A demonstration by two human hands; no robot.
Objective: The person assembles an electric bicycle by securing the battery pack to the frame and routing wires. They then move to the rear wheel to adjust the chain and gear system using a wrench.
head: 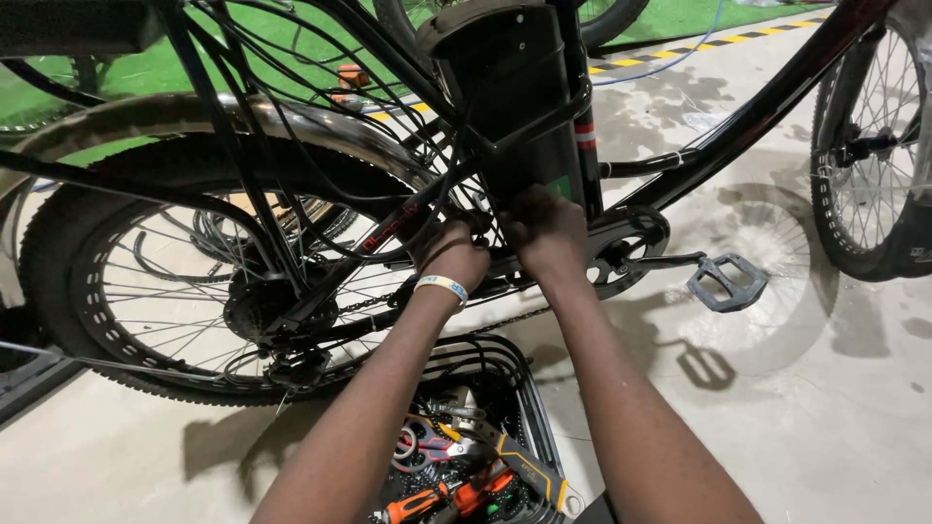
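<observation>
Under boxy black battery case [515, 97], left hand [452, 254], right hand [546, 231]

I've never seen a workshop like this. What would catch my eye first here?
Probably the two bare hands, left hand and right hand, pressed together at the foot of the black battery case in the middle of the bicycle frame. Left of them looms the fat rear wheel; below, a basket of tools with orange handles.

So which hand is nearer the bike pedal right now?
Right. The right hand is at the base of the black battery case, next to the chainring and closer to the pedal. The left hand sits farther away, towards the rear wheel.
</observation>
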